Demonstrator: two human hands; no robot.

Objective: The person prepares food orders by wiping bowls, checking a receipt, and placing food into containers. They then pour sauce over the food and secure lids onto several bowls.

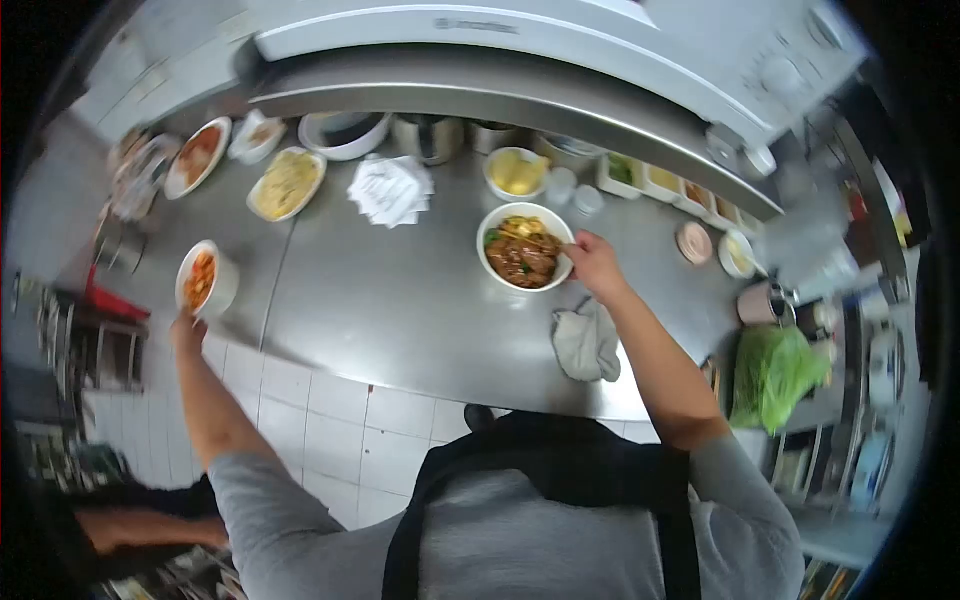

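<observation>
At the counter's left front, my left hand [187,330] grips the near rim of a white tub [226,290] with orange-red chunks of food in it. The tub is tilted a little, and most of its underside is hidden from view. My right hand [594,264] pinches the right rim of a white bowl [556,222] on the steel counter. Dark sauced meat [525,262], yellow egg and some greens fill that bowl. A crumpled grey cloth [587,342] lies just below my right hand.
Along the back stand a bowl of yellow pieces [518,173], paper slips [390,190], an oval dish of yellow food [288,184], a dish of red food [197,158] and ingredient tubs [664,184]. A green plastic bag [778,375] sits right. Another person's arm [150,530] shows lower left.
</observation>
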